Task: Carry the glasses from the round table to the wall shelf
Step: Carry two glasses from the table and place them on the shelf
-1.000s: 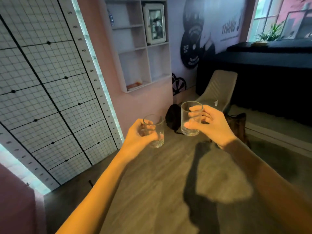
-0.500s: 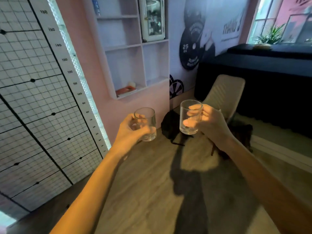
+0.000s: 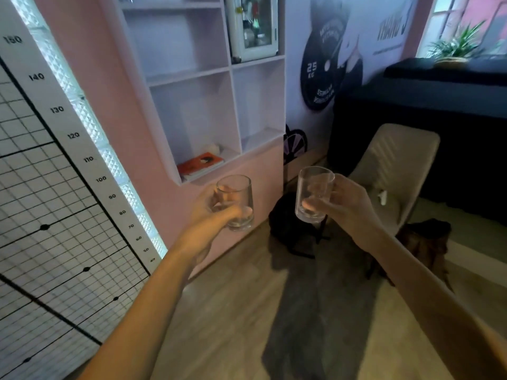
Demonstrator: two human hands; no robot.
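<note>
My left hand (image 3: 211,215) grips a clear empty glass (image 3: 238,196), held upright just below the bottom edge of the white wall shelf (image 3: 233,75). My right hand (image 3: 345,207) grips a second clear glass (image 3: 312,187), also upright, out to the right of the shelf and over the floor. Both glasses hang in the air at about the same height. The shelf is fixed to the pink wall and has several open compartments. The round table is out of view.
An orange book (image 3: 200,164) lies in the shelf's lower left compartment, and a white framed cabinet (image 3: 255,26) fills an upper one. A beige chair (image 3: 397,165) and a black bag (image 3: 282,220) stand on the wooden floor. A height-chart grid (image 3: 55,187) covers the left wall.
I have moved closer to the wall shelf, which now looks larger and nearer. Both hands still hold their glasses, now close below the shelf's bottom edge.
</note>
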